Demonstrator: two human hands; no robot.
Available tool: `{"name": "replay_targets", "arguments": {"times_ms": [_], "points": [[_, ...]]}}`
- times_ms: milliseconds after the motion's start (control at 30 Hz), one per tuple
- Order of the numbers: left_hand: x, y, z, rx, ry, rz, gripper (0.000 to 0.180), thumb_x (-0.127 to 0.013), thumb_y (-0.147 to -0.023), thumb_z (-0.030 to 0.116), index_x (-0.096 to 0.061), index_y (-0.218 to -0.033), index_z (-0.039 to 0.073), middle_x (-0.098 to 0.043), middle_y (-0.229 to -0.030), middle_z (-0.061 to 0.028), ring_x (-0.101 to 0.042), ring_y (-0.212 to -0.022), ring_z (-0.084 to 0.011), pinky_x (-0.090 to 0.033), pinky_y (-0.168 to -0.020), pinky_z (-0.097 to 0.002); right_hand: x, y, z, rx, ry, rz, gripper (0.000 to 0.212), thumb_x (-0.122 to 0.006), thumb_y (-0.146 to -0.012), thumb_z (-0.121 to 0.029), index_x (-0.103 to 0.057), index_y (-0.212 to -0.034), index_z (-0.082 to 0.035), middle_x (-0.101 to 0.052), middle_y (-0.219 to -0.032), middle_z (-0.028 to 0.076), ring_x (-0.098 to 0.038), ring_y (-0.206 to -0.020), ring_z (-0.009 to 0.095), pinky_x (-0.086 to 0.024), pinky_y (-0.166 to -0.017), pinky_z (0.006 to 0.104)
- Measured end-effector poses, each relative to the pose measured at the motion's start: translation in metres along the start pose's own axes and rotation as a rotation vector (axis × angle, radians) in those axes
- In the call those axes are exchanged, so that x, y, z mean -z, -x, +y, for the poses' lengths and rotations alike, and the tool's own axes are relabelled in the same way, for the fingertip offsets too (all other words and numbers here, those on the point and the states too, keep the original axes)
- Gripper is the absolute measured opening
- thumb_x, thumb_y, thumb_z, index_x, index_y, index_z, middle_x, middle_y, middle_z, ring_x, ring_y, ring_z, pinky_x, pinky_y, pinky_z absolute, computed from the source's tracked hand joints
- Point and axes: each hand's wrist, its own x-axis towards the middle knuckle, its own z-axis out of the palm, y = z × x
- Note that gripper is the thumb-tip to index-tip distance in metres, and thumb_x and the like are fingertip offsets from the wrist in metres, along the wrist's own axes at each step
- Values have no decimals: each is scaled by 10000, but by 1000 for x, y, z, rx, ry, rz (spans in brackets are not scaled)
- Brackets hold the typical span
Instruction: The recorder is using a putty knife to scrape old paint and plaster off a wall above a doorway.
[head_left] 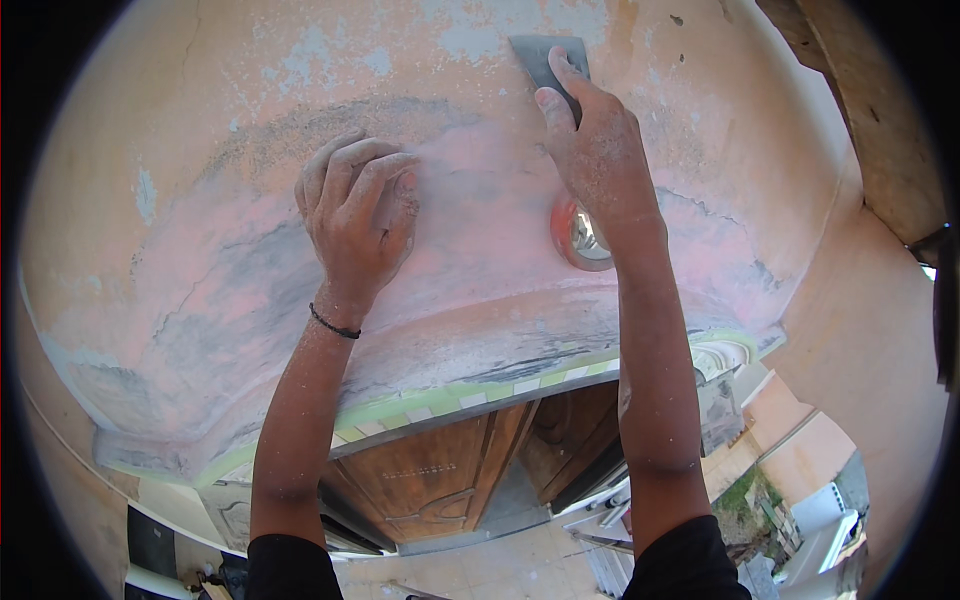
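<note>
My right hand (605,150) grips a putty knife (548,55), its wide grey blade lying against the peeling wall (400,30) at the top. The index finger and thumb reach along the knife towards the blade. To its left, my dusty left hand (350,205) is raised in front of the pink and grey patched part of the wall (480,220). Its fingers are curled in towards the thumb; what they hold, if anything, I cannot make out. A dark braided band (335,324) circles that wrist.
Beside my right wrist, a round red-rimmed fitting (566,240) with a shiny inside is partly hidden. Below the patch runs a curved ledge with a green and white edge (480,393). Lower down are a brown wooden door (430,475) and a pale floor (470,572).
</note>
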Motion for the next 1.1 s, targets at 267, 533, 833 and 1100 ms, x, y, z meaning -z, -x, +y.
{"name": "replay_targets", "arguments": {"times_ms": [267, 533, 833, 1100], "points": [[6, -4, 6, 23, -16, -21, 116, -703, -919, 183, -742, -1021, 144, -695, -1125, -19, -593, -1206, -278, -382, -1050, -429, -21, 4, 11, 168, 41, 72, 461, -541, -1035, -244, -575, -1428, -6, -699, -1102, 327, -687, -1060, 460, -549, -957, 500], [9, -1, -4, 37, 60, 7, 131, -711, -889, 175, -735, -1016, 160, -681, -1107, -15, -590, -1210, -279, -378, -1047, -436, -13, 4, -10, 171, 58, 28, 464, -527, -1035, -243, -553, -1448, -35, -679, -1083, 355, -681, -996, 485, -549, -932, 501], [4, -8, 5, 38, 52, 5, 140, -710, -861, 160, -728, -999, 171, -670, -1101, -13, -585, -1210, -280, -376, -1047, -438, -34, -67, -78, 342, 79, 101, 443, -547, -1021, -235, -586, -1427, -65, -699, -998, 318, -635, -1042, 503, -517, -943, 521], [9, -9, 6, 35, 86, 10, 131, -698, -894, 127, -738, -1016, 99, -691, -1102, -81, -615, -1139, -328, -432, -1005, -454, -39, 28, -39, 212, 194, -76, 453, -600, -987, -211, -598, -1420, -75, -692, -1029, 340, -690, -998, 451, -540, -921, 496]]}}
